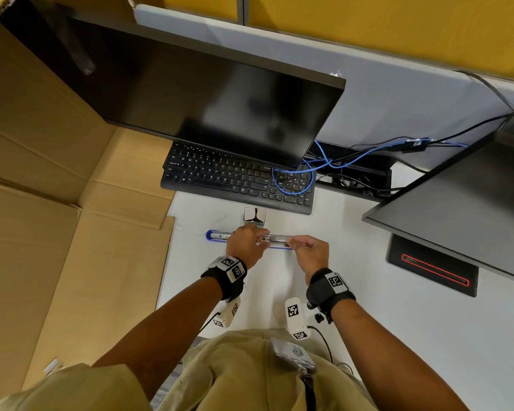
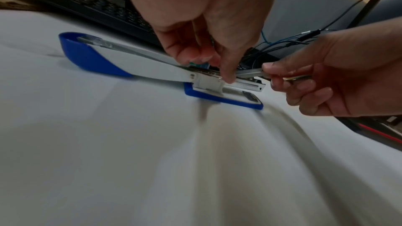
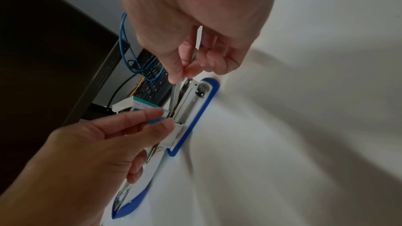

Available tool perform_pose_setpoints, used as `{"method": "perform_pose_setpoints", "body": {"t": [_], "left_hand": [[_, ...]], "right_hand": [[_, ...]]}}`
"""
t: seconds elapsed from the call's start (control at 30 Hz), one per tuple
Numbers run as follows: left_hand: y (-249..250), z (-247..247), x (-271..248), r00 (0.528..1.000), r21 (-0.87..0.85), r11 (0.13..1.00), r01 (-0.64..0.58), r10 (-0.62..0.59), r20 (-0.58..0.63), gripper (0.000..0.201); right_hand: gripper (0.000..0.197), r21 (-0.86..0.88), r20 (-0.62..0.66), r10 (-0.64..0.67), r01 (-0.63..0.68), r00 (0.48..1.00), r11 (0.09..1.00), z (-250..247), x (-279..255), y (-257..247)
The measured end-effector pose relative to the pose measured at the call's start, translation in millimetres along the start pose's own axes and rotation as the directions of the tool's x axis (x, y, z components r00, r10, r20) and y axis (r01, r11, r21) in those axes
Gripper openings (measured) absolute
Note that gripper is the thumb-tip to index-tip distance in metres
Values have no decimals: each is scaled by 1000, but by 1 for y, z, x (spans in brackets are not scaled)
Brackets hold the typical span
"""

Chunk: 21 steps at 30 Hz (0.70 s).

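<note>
A blue and white stapler (image 1: 217, 234) lies flipped fully open on the white desk (image 1: 368, 321), its metal magazine (image 2: 243, 84) facing up. My left hand (image 1: 250, 241) grips the stapler (image 2: 139, 61) near its hinge, thumb on the near side of the magazine. My right hand (image 1: 300, 244) pinches a strip of staples (image 2: 250, 72) between thumb and forefinger. The staple strip (image 3: 176, 95) slants down into the magazine of the stapler (image 3: 195, 109). A small staple box (image 1: 254, 216) stands just behind the stapler.
A black keyboard (image 1: 220, 176) and a dark monitor (image 1: 190, 93) are behind the stapler, with blue cables (image 1: 324, 164) trailing over the keyboard's right end. A second monitor (image 1: 463, 209) and its base (image 1: 433, 268) are to the right. Cardboard boxes (image 1: 57, 188) line the left.
</note>
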<state>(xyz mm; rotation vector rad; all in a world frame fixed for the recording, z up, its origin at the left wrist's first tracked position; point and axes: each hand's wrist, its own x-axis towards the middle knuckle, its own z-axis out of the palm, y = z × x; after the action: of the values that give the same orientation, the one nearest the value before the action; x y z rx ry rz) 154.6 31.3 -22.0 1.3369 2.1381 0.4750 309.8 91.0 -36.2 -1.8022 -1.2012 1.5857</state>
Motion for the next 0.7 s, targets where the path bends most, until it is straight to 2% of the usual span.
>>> {"method": "perform_pose_setpoints", "body": {"t": [0.23, 0.47, 0.7], "left_hand": [[0, 5, 0, 999, 79, 996, -48, 47, 8, 17], [0, 10, 1, 998, 68, 996, -57, 58, -18, 18], [1, 15, 4, 995, 141, 986, -94, 95, -4, 21]], "right_hand": [[4, -85, -5, -54, 54, 999, 995, -3, 0, 1], [3, -153, 39, -110, 115, 993, 982, -5, 3, 2], [2, -161, 8, -110, 110, 994, 981, -6, 2, 2]]}}
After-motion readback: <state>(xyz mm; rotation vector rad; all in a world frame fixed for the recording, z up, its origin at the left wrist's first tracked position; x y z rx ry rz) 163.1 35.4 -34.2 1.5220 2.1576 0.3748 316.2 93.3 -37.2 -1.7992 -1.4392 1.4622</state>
